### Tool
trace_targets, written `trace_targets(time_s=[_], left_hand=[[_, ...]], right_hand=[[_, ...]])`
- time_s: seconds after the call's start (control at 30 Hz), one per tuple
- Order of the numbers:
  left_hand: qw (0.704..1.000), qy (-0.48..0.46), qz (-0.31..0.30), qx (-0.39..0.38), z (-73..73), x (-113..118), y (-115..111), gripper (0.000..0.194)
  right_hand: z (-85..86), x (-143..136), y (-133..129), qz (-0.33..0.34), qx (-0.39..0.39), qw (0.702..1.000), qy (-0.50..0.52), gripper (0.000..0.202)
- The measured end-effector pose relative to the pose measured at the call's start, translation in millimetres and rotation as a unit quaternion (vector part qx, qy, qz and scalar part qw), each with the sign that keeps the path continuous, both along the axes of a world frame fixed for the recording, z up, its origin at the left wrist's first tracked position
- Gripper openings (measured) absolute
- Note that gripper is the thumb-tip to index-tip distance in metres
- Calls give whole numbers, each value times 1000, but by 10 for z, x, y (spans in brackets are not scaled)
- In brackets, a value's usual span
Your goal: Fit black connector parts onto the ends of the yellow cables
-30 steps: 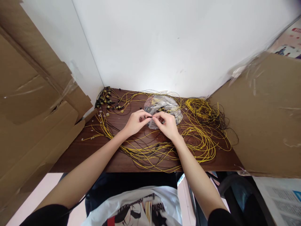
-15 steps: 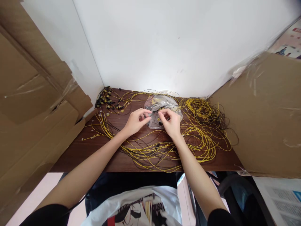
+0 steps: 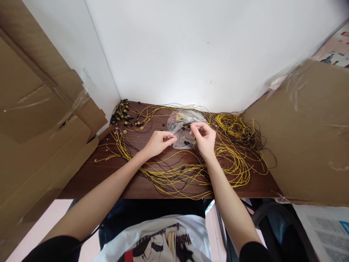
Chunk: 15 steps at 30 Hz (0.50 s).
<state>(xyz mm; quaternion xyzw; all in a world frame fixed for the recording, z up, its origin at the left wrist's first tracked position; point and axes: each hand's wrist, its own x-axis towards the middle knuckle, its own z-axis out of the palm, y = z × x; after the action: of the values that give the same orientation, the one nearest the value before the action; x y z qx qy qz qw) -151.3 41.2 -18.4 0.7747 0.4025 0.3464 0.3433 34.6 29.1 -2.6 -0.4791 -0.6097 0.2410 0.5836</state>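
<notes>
Near the middle of the brown table, my left hand is pinched on a thin black wire at the left edge of a clear plastic bag. To its right, my right hand has thumb and forefinger closed at a small black connector over the bag. Small black and yellow parts lie on the bag between the hands. Long yellow and black wires curve across the table in front of the hands.
Black connectors with yellow parts are heaped at the back left. A coil of yellow wire lies at the back right. Cardboard walls flank the brown table, with a white wall behind.
My hands have moved apart: the right one a little right, the left one slightly down. The black connector between them has shifted right with my right hand.
</notes>
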Motion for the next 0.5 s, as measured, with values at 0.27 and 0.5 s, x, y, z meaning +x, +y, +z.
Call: trace_targets(time_s=[0.27,0.5], left_hand=[[988,-48,120,79,44,-27,17,22],[974,-78,176,116,29,-71,81,18]], right_hand=[[76,96,-5,22,-13,999,45,22],[82,167,50,55,-18,978,200,18]])
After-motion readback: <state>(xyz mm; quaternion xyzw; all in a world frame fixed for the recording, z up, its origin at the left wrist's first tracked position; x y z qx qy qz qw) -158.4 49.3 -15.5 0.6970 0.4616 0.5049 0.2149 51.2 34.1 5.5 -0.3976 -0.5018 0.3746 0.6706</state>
